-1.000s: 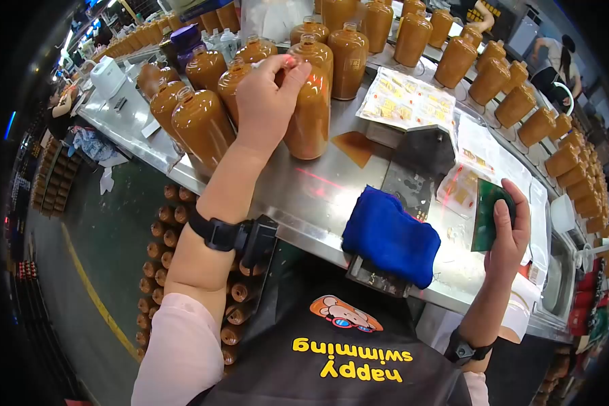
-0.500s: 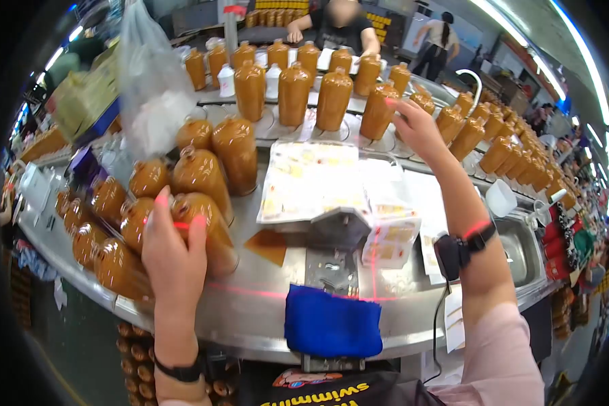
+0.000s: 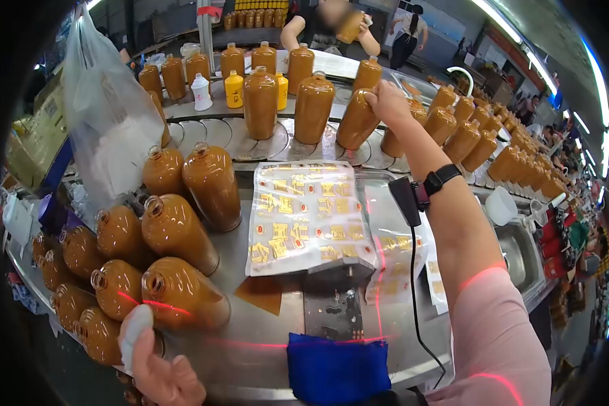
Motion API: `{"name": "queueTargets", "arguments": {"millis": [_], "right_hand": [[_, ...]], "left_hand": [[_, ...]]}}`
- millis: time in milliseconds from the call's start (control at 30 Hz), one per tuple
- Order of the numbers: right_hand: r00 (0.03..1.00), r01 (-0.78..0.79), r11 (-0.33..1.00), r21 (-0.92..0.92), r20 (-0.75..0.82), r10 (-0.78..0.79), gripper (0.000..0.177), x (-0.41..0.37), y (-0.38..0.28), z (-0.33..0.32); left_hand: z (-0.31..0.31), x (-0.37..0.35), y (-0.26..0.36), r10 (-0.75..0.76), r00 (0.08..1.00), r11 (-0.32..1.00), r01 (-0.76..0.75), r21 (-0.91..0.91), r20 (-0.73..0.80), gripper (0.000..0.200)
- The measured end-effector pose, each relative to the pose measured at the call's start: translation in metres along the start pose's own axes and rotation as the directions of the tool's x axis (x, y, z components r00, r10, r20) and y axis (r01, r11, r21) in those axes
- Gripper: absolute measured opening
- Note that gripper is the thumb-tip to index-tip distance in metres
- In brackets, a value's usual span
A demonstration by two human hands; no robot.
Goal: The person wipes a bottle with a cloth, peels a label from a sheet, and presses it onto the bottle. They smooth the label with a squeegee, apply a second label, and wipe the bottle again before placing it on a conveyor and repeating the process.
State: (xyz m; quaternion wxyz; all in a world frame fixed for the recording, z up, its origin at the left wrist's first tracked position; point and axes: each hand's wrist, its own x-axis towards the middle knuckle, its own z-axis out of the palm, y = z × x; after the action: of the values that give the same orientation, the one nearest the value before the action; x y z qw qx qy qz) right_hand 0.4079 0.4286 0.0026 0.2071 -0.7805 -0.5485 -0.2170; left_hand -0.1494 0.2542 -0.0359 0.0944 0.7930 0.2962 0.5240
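Observation:
At the back, my right hand (image 3: 390,103) is closed round the neck of a brown glazed bottle (image 3: 357,122), which tilts a little on the curved conveyor (image 3: 216,139). My left hand (image 3: 161,371) is low at the left, fingers apart and partly bent, just below the near bottle (image 3: 183,294) of a standing group. A white covering (image 3: 137,333) is on one of its fingers. A sheet of gold and red labels (image 3: 304,213) lies in the middle of the metal table, its near edge over a dark block (image 3: 342,274).
A blue cloth (image 3: 337,369) lies at the table's near edge. A clear plastic bag (image 3: 111,115) hangs at the left. Small yellow bottles (image 3: 234,89) stand on the conveyor among brown ones. A sink (image 3: 521,254) is at the right. Across the conveyor, a person (image 3: 328,30) holds up a bottle.
My left hand has dropped away from the bottle group towards the near edge. My right hand has closed on a bottle neck. The view has shifted, and the person opposite now has a bottle raised.

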Motion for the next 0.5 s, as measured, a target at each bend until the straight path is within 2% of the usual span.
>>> {"name": "queueTargets", "arguments": {"millis": [100,167,200,233,267,300,333,367,400,467,500], "right_hand": [[0.999,0.003,1.0,0.004,-0.053,-0.002,0.023,-0.022,0.012,-0.015],[0.996,0.033,0.999,0.009,-0.078,-0.033,0.02,-0.04,0.015,-0.03],[0.982,0.132,0.991,0.023,-0.137,-0.127,0.019,-0.045,0.021,-0.045],[0.986,0.11,0.989,0.102,-0.137,-0.096,0.018,-0.056,0.013,-0.073],[0.967,0.187,0.97,0.155,-0.202,-0.154,0.018,-0.062,0.015,-0.096],[0.941,0.277,0.954,0.112,-0.233,-0.246,0.019,-0.077,-0.003,-0.139],[0.941,0.308,0.937,0.163,-0.197,-0.275,0.021,-0.085,-0.004,-0.17],[0.972,0.232,0.916,0.327,-0.117,-0.204,0.02,-0.098,-0.006,-0.201],[0.983,0.141,0.894,0.424,0.047,-0.177,0.017,-0.116,-0.023,-0.241],[0.97,0.105,0.671,0.734,0.073,-0.231,0.015,-0.145,-0.034,-0.269],[0.963,0.067,0.519,0.852,0.081,-0.258,0.014,-0.162,-0.038,-0.275]], "left_hand": [[0.014,0.012,0.006,0.119,0.99,0.991,-0.114,-0.07,0.07,0.046],[0.024,0.019,0.019,0.12,0.987,0.993,-0.121,0.005,0.108,0.039],[0.027,0.018,0.022,0.12,0.985,0.993,-0.119,-0.017,0.126,0.04],[0.031,0.016,0.024,0.121,0.982,0.992,-0.116,-0.042,0.144,0.041],[0.034,0.013,0.026,0.121,0.979,0.992,-0.112,-0.065,0.166,0.043],[0.035,0.011,0.026,0.068,0.978,0.989,-0.04,-0.141,0.197,0.044],[0.039,0.009,0.028,0.018,0.974,0.977,0.031,-0.211,0.226,0.046],[0.04,0.006,0.03,-0.033,0.964,0.956,0.107,-0.274,0.262,0.047],[0.046,0.008,0.033,-0.065,0.956,0.887,0.186,-0.422,0.284,0.048],[0.068,0.02,0.051,-0.118,0.935,0.665,0.324,-0.673,0.334,0.051],[0.077,0.028,0.065,-0.16,0.872,0.451,0.482,-0.751,0.463,0.055]]}}
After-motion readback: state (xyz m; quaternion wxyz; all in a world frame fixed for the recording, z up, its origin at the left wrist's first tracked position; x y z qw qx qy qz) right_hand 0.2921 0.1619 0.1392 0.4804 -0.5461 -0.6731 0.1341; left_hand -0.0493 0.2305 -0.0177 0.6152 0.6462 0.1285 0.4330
